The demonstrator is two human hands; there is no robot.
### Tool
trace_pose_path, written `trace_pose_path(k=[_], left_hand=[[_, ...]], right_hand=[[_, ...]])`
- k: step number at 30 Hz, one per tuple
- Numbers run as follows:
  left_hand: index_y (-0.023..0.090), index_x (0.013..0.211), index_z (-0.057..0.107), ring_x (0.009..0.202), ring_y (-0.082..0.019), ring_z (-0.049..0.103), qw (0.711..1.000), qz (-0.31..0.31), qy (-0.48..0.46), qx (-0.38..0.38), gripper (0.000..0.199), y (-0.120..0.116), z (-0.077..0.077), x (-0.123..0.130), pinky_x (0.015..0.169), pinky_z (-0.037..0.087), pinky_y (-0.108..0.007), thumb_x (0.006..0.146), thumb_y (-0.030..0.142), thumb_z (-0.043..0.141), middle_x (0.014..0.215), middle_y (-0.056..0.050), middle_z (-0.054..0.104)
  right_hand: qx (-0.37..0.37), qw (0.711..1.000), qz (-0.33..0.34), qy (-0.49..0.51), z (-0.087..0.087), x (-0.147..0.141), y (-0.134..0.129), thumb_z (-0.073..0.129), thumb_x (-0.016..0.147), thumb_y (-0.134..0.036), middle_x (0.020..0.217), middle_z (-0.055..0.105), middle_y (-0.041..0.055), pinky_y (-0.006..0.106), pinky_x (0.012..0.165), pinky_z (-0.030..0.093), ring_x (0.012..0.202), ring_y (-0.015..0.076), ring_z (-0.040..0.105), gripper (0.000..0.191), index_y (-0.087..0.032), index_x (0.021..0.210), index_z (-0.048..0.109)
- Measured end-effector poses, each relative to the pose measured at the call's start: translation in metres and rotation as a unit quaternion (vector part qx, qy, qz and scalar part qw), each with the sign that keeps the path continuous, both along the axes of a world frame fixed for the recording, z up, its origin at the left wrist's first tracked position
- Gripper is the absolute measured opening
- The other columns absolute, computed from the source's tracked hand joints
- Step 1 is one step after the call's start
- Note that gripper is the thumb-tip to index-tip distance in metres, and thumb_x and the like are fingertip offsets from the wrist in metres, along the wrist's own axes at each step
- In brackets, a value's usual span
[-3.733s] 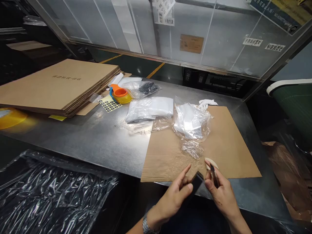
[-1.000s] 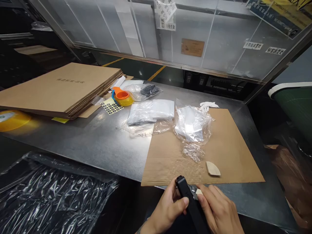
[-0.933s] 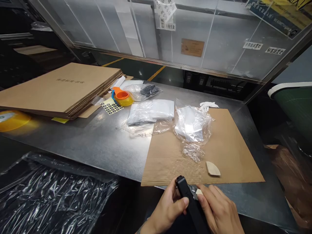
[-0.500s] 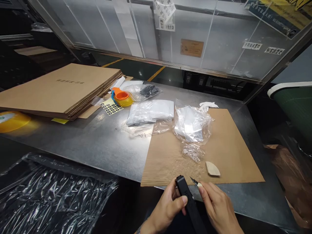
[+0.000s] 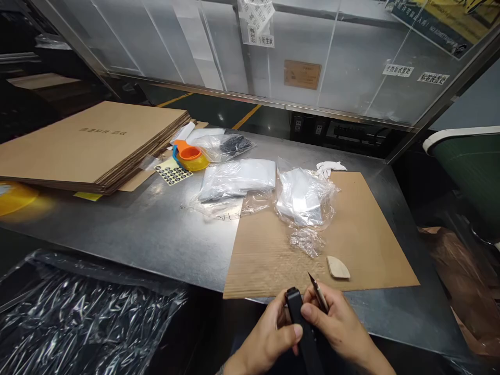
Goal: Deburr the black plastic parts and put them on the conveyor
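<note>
Long and black, a bar-shaped object (image 5: 302,323) is gripped by my left hand (image 5: 269,333) in front of the table's near edge. My right hand (image 5: 339,323) holds a thin pointed knife (image 5: 319,294) with its dark tip up and to the left. The right thumb and fingertips are at the black object's right side; whether they press on it I cannot tell. Just beyond the right hand, a pale wedge-shaped block (image 5: 338,267) lies on a cardboard sheet (image 5: 367,234). Crumpled clear plastic (image 5: 307,241) lies left of the block.
Clear bags with white contents (image 5: 302,195) (image 5: 242,177) lie at mid-table. Behind are a white glove (image 5: 330,167), an orange tape dispenser (image 5: 190,152) and a sticker sheet (image 5: 173,172). Stacked cardboard (image 5: 97,140) fills the left; black plastic (image 5: 86,312) is at lower left.
My right hand has moved left to the black object, and the knife has turned more upright in its fingers. The whole view has shifted slightly.
</note>
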State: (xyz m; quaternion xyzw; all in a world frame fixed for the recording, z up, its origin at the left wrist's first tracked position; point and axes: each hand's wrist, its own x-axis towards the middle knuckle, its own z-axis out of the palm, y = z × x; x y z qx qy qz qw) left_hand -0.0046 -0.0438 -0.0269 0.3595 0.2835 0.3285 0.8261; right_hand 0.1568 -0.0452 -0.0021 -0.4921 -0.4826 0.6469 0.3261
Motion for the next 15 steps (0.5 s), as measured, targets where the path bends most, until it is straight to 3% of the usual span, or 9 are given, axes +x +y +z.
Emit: trace_pose_path(k=[6, 15], left_hand=[[0.016, 0.101, 0.054, 0.067, -0.015, 0.057, 0.997, -0.012, -0.055, -0.051, 0.045, -0.003, -0.004, 0.002, 0.064, 0.043, -0.028, 0.067, 0.042, 0.067, 0.089, -0.005, 0.058], [0.016, 0.101, 0.056, 0.068, -0.020, 0.064, 0.993, -0.009, -0.071, -0.096, 0.043, -0.003, -0.004, 0.003, 0.065, 0.045, -0.031, 0.066, 0.039, 0.066, 0.093, -0.007, 0.061]], right_hand=[[-0.083, 0.989, 0.009, 0.118, -0.011, -0.003, 0.001, 0.062, 0.075, -0.052, 0.055, 0.043, -0.0077, 0.017, 0.041, 0.033, 0.043, 0.0050, 0.041, 0.038, -0.018, 0.071, 0.046], [-0.052, 0.995, -0.004, 0.088, -0.015, -0.003, -0.002, 0.057, 0.080, -0.052, 0.055, 0.048, -0.0065, 0.017, 0.041, 0.036, 0.042, 0.0061, 0.048, 0.036, -0.018, 0.074, 0.047]])
